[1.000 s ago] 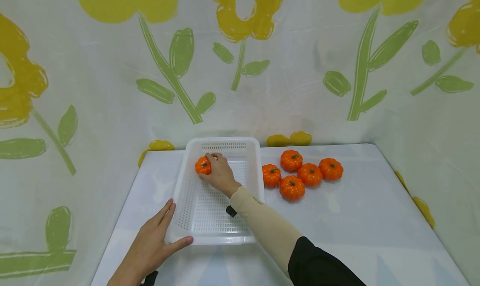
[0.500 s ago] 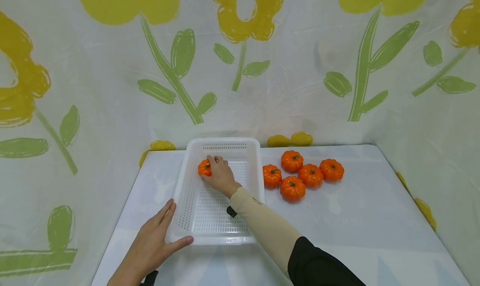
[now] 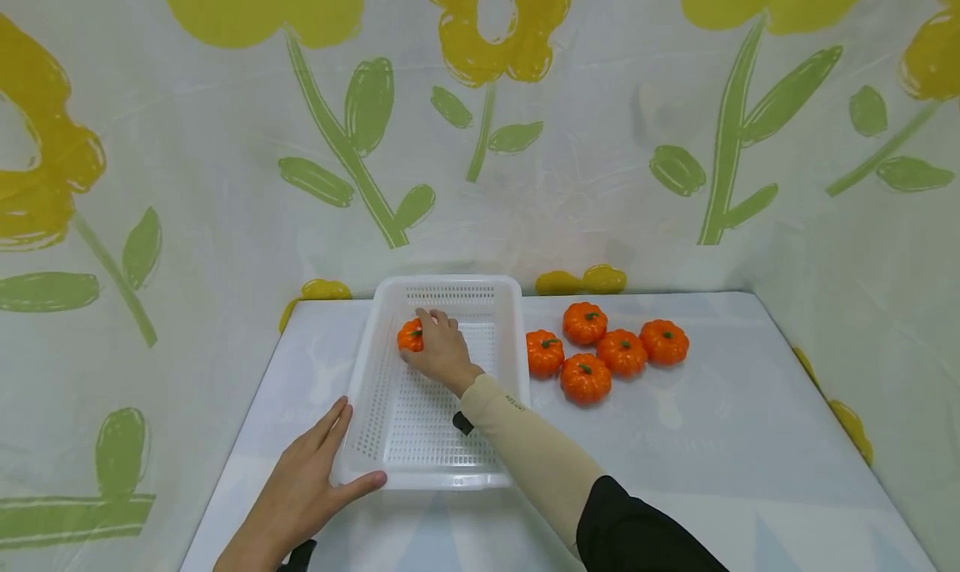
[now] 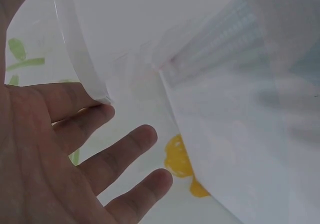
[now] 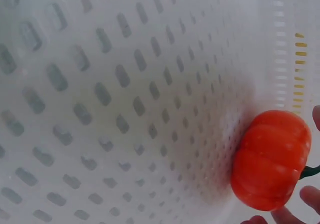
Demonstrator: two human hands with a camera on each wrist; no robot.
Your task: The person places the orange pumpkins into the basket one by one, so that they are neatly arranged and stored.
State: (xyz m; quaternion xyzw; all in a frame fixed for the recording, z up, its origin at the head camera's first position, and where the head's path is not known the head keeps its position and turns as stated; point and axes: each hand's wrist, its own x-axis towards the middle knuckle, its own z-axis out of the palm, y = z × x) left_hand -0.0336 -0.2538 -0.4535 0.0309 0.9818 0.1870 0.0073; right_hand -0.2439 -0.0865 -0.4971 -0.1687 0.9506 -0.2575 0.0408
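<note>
In the head view, a white perforated plastic basket (image 3: 459, 482) stands on the table. Inside it, toward the back left, is a small orange pumpkin (image 3: 409, 336) with a green stem. My right hand (image 3: 442, 351) reaches into the basket and holds this pumpkin between thumb and fingers. The right wrist view shows the pumpkin (image 5: 272, 160) low by the perforated wall, fingertips around its stem side. My left hand (image 3: 303, 480) lies with straight, spread fingers along the basket's left side, its thumb on the near corner. In the left wrist view, fingertips touch the basket rim (image 4: 80, 58).
Several more orange pumpkins (image 3: 586, 378) sit grouped on the white table (image 3: 720, 439), just right of the basket. A flower-printed cloth wall (image 3: 585, 197) rises behind and beside the table.
My right hand and the pumpkin in it have shifted slightly to the right inside the basket. The left hand, the basket and the other pumpkins stay put.
</note>
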